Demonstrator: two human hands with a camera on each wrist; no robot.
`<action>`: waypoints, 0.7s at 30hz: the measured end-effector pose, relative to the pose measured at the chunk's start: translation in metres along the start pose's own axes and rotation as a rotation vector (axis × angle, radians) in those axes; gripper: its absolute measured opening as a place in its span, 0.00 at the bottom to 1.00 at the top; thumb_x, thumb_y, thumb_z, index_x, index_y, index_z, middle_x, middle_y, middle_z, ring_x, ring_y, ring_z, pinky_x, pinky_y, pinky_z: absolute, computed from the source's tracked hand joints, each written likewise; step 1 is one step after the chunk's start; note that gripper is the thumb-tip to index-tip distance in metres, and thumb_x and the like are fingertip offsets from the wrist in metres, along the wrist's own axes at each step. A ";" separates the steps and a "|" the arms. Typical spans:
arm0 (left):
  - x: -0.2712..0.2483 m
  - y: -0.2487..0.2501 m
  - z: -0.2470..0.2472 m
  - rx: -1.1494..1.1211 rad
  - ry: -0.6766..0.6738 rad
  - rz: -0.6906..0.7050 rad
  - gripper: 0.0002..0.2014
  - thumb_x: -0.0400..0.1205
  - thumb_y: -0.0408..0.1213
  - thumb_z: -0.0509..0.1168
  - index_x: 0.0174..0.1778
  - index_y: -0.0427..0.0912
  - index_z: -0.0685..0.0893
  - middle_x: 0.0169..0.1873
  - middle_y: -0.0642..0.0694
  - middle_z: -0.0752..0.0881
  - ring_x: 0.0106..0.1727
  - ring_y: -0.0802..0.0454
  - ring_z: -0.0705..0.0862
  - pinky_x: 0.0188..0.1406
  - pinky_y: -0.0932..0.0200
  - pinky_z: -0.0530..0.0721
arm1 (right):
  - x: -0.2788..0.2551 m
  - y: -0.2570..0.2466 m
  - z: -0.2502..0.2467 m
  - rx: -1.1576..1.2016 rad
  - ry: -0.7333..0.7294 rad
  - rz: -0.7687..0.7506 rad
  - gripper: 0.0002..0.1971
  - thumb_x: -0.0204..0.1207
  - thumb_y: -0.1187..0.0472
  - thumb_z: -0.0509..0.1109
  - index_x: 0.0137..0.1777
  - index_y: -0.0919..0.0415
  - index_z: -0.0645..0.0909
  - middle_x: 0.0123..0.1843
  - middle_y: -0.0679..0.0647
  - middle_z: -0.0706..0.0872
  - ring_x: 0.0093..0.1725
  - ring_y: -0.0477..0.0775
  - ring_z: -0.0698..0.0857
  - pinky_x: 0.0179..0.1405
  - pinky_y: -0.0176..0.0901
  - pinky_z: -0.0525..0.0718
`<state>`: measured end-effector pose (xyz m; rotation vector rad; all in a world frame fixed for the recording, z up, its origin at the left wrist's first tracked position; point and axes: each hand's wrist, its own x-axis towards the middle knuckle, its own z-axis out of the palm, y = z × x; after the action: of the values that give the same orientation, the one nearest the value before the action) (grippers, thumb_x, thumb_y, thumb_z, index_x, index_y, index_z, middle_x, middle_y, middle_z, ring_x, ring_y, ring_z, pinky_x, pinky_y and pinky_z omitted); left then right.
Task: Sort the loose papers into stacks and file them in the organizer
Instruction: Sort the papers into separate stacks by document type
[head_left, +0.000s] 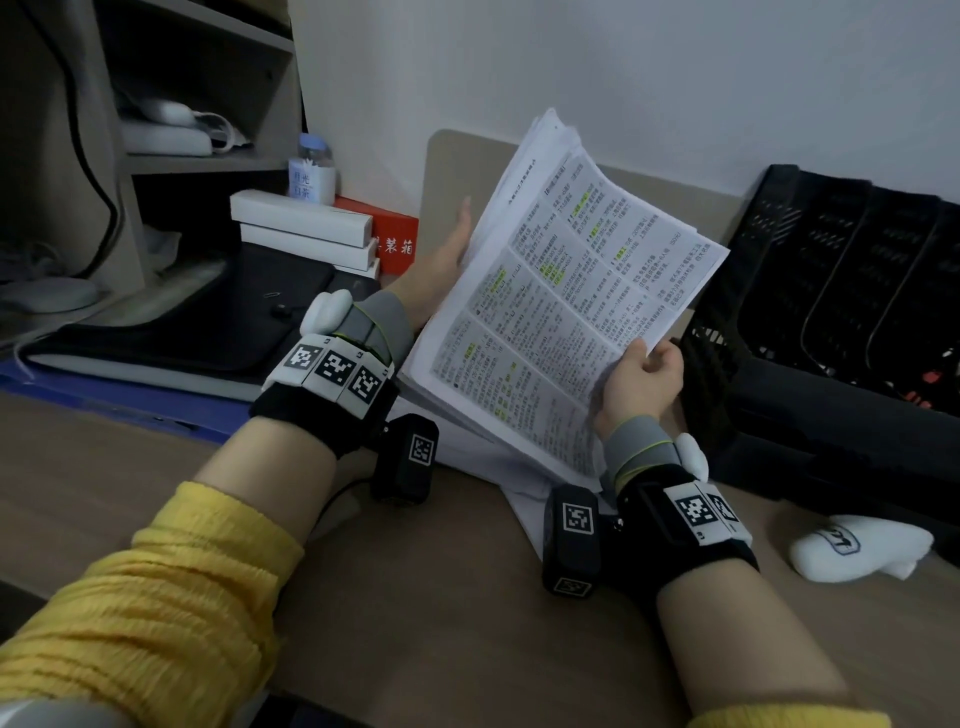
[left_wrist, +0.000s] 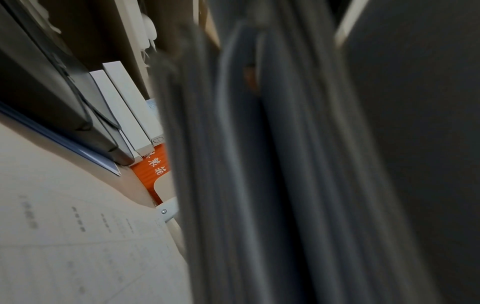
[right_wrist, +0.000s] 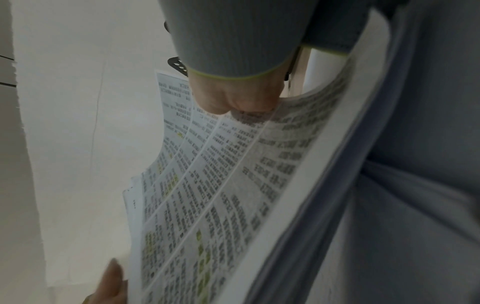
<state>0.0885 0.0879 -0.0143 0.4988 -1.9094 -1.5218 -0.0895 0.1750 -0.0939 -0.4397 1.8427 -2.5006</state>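
Note:
A thick stack of printed papers (head_left: 561, 291) with yellow highlights is held tilted up over the desk. My left hand (head_left: 460, 234) grips its left edge, thumb in front and fingers hidden behind. My right hand (head_left: 647, 358) pinches the lower right corner of the top sheet (right_wrist: 207, 195); in the right wrist view the right hand (right_wrist: 233, 98) shows curled on that sheet, which bows away from it. The left thumb (right_wrist: 111, 277) shows at the bottom edge. More loose sheets (head_left: 519, 499) lie flat on the desk under the stack. The black mesh organizer (head_left: 831, 270) stands to the right.
White boxes (head_left: 301, 223), a red box (head_left: 395, 234) and a small bottle (head_left: 311, 166) sit at the back left beside a shelf. A black pad (head_left: 182, 322) lies on a blue folder (head_left: 130, 400). A white rolled cloth (head_left: 857, 545) lies at the front right.

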 end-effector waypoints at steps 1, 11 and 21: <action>0.002 0.004 0.004 0.103 0.005 0.039 0.24 0.90 0.50 0.39 0.36 0.64 0.77 0.11 0.64 0.78 0.16 0.74 0.78 0.18 0.81 0.75 | 0.000 0.000 0.000 0.001 0.002 -0.005 0.02 0.84 0.64 0.60 0.49 0.60 0.71 0.33 0.44 0.70 0.30 0.41 0.69 0.30 0.24 0.72; 0.019 -0.020 -0.015 0.082 0.077 0.080 0.16 0.78 0.34 0.72 0.62 0.41 0.83 0.51 0.46 0.90 0.49 0.51 0.91 0.51 0.48 0.90 | -0.004 -0.008 0.002 0.205 -0.082 0.055 0.12 0.81 0.66 0.66 0.59 0.57 0.68 0.34 0.46 0.69 0.30 0.41 0.72 0.31 0.24 0.77; 0.025 -0.023 -0.019 0.070 0.289 0.283 0.09 0.81 0.36 0.70 0.55 0.39 0.83 0.44 0.48 0.89 0.45 0.54 0.89 0.45 0.59 0.89 | -0.013 -0.017 0.004 0.174 -0.441 0.044 0.13 0.75 0.73 0.72 0.51 0.55 0.79 0.50 0.52 0.88 0.50 0.52 0.89 0.50 0.50 0.89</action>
<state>0.0812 0.0523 -0.0276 0.4317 -1.7281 -1.1394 -0.0737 0.1785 -0.0795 -0.8492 1.4418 -2.2706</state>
